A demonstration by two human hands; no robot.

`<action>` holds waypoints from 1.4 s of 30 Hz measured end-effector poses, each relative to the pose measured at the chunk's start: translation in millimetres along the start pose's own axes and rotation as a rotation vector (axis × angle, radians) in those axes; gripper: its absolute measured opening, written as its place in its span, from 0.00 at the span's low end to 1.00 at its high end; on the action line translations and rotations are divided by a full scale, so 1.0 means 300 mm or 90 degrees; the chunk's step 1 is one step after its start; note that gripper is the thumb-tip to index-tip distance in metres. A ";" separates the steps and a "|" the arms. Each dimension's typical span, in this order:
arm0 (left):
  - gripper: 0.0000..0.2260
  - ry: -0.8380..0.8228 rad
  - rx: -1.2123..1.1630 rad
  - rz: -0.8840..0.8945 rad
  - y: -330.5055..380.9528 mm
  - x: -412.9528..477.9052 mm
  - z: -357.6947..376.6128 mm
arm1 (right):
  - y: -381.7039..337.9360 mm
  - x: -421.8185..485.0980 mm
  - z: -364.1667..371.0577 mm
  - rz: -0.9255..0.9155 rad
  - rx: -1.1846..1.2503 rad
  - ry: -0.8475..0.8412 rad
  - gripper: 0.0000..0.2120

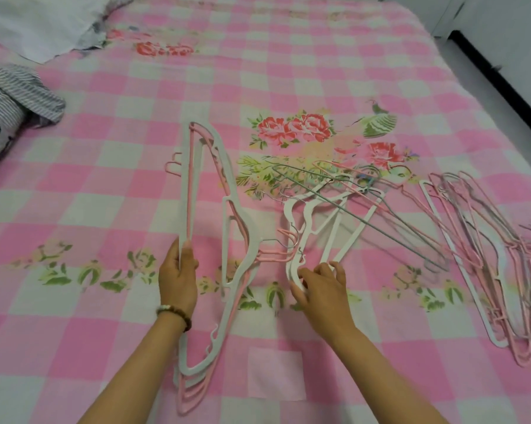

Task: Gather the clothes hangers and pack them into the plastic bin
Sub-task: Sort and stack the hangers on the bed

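A: What can't you make out?

B: The pile of hangers (484,249) at the right is blurred; pink, white and grey ones overlap and I can't count them. The hooks beside it run off the right side of the view. The near end of the stack of hangers (187,185) on the left slips under the left forearm.

A: And the hands?

B: The left hand (178,276), with a bead bracelet (174,315) on its wrist, has its grip closed around the straight bars of that white and pink stack. The right hand (322,289) pinches the near end of a white hanger (289,264) in the middle tangle (349,215); its fingers cover the hanger's tip. A green wire hanger (365,222) lies across that tangle.

A: Where is all this?

B: On the bed (319,56), all three groups lying on the pink checked sheet in its near half.

A: Edges and room?

B: The bed's right edge runs diagonally at the far right. Bare sheet stretches beyond the hangers to the far side, and between the two forearms near the person. A striped cloth (19,93) and a white cloth (28,22) sit at the far left, well apart from the hangers.
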State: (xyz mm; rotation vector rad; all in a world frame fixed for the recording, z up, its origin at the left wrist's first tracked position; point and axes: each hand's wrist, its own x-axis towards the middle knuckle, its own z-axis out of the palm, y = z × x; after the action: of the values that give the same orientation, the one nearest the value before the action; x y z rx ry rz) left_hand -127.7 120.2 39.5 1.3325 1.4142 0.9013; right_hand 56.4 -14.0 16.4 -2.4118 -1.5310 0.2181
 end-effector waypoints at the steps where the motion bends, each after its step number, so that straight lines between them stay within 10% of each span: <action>1: 0.19 -0.001 0.006 -0.023 -0.011 0.009 0.006 | 0.002 0.000 -0.005 -0.001 0.002 0.013 0.29; 8: 0.24 -0.083 0.211 -0.179 -0.178 0.020 0.051 | 0.045 -0.047 0.026 -0.022 -0.004 -0.036 0.14; 11: 0.32 -0.090 0.401 0.101 -0.156 -0.014 0.121 | 0.056 -0.055 0.054 -0.027 -0.007 -0.009 0.11; 14: 0.35 -0.329 0.519 0.323 -0.122 -0.009 0.213 | 0.067 -0.057 0.066 -0.047 -0.010 0.024 0.09; 20: 0.28 -0.443 0.744 0.347 -0.063 0.060 0.343 | 0.088 -0.066 0.062 -0.074 -0.003 0.060 0.11; 35: 0.09 -0.441 0.302 0.258 -0.062 0.068 0.264 | 0.009 -0.032 -0.063 -0.027 0.087 0.163 0.16; 42: 0.13 -0.220 0.298 0.179 -0.089 0.076 0.217 | 0.014 -0.036 -0.092 0.025 0.074 0.135 0.12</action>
State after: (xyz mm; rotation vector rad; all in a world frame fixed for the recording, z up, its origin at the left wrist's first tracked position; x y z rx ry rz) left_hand -71.4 133.0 -6.8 1.9721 1.2226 0.4871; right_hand 62.8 -29.4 41.2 -2.2937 -1.3420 0.0550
